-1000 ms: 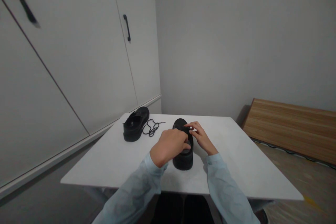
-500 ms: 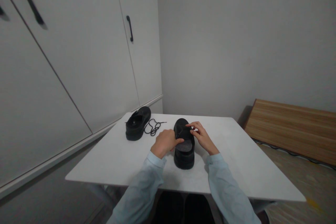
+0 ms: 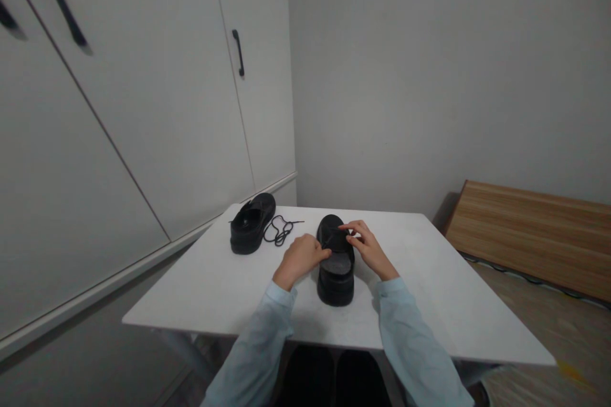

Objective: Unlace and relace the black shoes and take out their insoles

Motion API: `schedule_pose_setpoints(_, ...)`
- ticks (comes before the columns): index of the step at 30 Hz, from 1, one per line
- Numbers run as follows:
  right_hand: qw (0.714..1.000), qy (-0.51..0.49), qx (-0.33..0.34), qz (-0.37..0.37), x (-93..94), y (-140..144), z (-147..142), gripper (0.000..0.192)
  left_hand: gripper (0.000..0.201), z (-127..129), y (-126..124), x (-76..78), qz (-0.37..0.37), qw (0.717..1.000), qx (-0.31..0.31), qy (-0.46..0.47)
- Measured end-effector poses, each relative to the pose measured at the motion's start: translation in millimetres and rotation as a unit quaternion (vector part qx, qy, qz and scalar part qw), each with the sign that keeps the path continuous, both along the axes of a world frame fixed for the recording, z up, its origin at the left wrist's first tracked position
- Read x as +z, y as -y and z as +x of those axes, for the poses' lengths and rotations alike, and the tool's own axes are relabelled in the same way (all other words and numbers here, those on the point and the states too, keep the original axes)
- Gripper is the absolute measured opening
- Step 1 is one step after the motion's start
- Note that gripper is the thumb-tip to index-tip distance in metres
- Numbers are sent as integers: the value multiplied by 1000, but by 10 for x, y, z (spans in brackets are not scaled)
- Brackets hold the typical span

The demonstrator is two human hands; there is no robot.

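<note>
A black shoe (image 3: pixel 335 292) stands upright on the white table (image 3: pixel 191 292), its heel toward me and its grey insole showing. My left hand (image 3: pixel 301 259) is at the shoe's left side, fingers curled and thumb pressed toward the forefinger beside the tongue. Whatever those fingers pinch is too small to make out. On the right edge of the same shoe rests my right hand (image 3: pixel 366 247), its forefinger stretched over the upper and its thumb apart, with nothing visible held. A second black shoe (image 3: pixel 245 243) sits at the back left, and a loose black shoelace (image 3: pixel 279 232) lies coiled beside it.
White cabinet doors (image 3: pixel 143 108) with dark handles rise along the left. A grey wall (image 3: pixel 382 76) stands behind the table. To the right, a wooden panel (image 3: pixel 529 229) is near the floor. My legs are under the table's front edge.
My left hand has shifted slightly left, its thumb drawing back from the middle of the shoe's opening toward the left side. My right hand stays nearly in place.
</note>
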State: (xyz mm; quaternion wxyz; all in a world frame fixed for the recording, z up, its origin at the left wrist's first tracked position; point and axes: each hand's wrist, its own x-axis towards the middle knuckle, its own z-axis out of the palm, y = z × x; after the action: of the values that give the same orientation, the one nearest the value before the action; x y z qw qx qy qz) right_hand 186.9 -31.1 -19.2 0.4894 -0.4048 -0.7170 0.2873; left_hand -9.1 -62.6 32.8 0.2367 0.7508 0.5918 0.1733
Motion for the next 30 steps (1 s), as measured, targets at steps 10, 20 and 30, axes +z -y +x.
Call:
schedule_pose_setpoints(10, 1000, -2, -3, -8, 32, 22, -9, 26, 39, 11, 13, 74, 10, 1000, -1, 20)
schedule_pose_setpoints(20, 1000, 3, 3, -4, 21, 13, 3, 27, 39, -22, 64, 146, 28, 999, -10, 27)
schedule_pose_setpoints(30, 1000, -1, 2, -3, 8, 0, 5, 27, 39, -162, 231, 432, 30, 997, -34, 64)
